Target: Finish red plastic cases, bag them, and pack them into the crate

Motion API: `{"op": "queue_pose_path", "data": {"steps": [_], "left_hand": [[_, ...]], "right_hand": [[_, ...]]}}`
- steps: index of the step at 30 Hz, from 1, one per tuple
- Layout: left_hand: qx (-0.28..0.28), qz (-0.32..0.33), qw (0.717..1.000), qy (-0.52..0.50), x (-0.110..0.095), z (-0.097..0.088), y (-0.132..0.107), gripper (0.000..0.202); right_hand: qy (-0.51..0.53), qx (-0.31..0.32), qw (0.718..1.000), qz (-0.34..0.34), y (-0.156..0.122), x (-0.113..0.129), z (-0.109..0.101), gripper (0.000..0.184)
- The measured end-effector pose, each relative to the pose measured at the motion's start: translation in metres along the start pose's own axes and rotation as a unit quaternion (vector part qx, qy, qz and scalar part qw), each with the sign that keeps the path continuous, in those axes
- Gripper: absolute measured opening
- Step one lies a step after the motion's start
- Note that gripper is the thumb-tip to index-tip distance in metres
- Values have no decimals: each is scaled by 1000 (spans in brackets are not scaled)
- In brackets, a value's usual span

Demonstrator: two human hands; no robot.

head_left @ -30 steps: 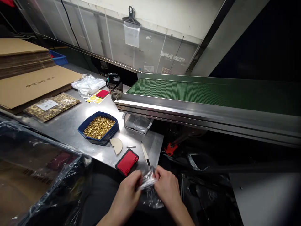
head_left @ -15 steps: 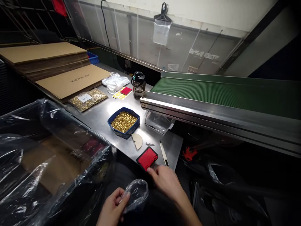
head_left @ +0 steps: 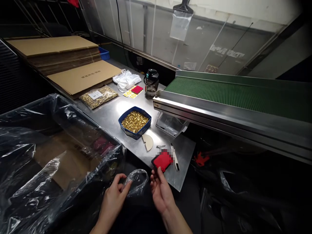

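Observation:
My left hand [head_left: 115,191] pinches the edge of a clear plastic bag [head_left: 137,182], whose mouth is spread into a rounded opening. With its palm turned up, my right hand [head_left: 162,193] grips a flat red item with a black border [head_left: 162,161], thumb on the near edge. Part of that item is blurred out, so its kind cannot be told. Beyond it on the metal table lie a white-handled pen-like tool [head_left: 175,159], a small metal clip-like piece [head_left: 161,147] and a beige part-round disc [head_left: 148,142]. A blue tray [head_left: 135,133] holds many small gold pieces.
A plastic-lined bin [head_left: 97,120] stands at the left. Behind are stacked cardboard sheets [head_left: 83,74], a bag of gold pieces [head_left: 98,97], white plastic bags [head_left: 126,79], a red piece on yellow stickers [head_left: 137,89] and a dark bottle [head_left: 151,84]. A green conveyor [head_left: 212,94] runs right.
My right hand has turned palm up, and the red item now sits raised in its fingers. My left hand keeps its pinch on the bag. The whole view has shifted slightly.

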State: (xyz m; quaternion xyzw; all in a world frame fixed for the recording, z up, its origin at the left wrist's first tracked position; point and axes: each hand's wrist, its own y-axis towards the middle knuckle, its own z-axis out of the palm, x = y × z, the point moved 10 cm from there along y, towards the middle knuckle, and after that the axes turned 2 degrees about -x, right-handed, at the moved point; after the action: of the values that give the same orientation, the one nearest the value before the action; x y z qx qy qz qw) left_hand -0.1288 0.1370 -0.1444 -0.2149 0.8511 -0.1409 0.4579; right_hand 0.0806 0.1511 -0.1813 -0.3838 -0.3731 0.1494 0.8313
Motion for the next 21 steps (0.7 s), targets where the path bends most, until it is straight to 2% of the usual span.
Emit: {"op": "queue_pose_path", "data": {"steps": [2, 4, 7, 10, 12, 13, 14, 16, 19, 21], "left_hand": [[2, 15, 1000, 20, -9, 3, -3, 33], [3, 24, 999, 37, -16, 6, -5, 31], [-2, 31, 998, 59, -24, 7, -5, 30], [-8, 40, 996, 77, -30, 9, -4, 32], [-9, 47, 995, 84, -33, 12, -3, 33], [-9, 52, 995, 85, -34, 13, -2, 33], [-7, 57, 995, 83, -36, 15, -1, 33], [4, 71, 995, 76, -38, 20, 0, 35], [25, 91, 993, 67, -42, 24, 1, 42], [21, 114, 990, 80, -46, 23, 0, 40]], "right_hand": [[-12, -55, 998, -12, -6, 4, -15, 42], [-39, -83, 995, -31, -14, 10, -23, 47], [-105, -88, 987, -81, -26, 24, -29, 50], [-175, -83, 971, -138, -42, 45, -37, 44], [-262, -51, 943, -197, -57, 64, -36, 37], [-326, -17, 915, -236, -66, 73, -30, 31], [-399, 23, 873, -279, -76, 79, -21, 24], [-542, 96, 761, -343, -92, 78, -2, 22], [-706, 117, 607, -346, -95, 56, 2, 33], [-773, 109, 529, -333, -89, 40, 0, 32]]}}
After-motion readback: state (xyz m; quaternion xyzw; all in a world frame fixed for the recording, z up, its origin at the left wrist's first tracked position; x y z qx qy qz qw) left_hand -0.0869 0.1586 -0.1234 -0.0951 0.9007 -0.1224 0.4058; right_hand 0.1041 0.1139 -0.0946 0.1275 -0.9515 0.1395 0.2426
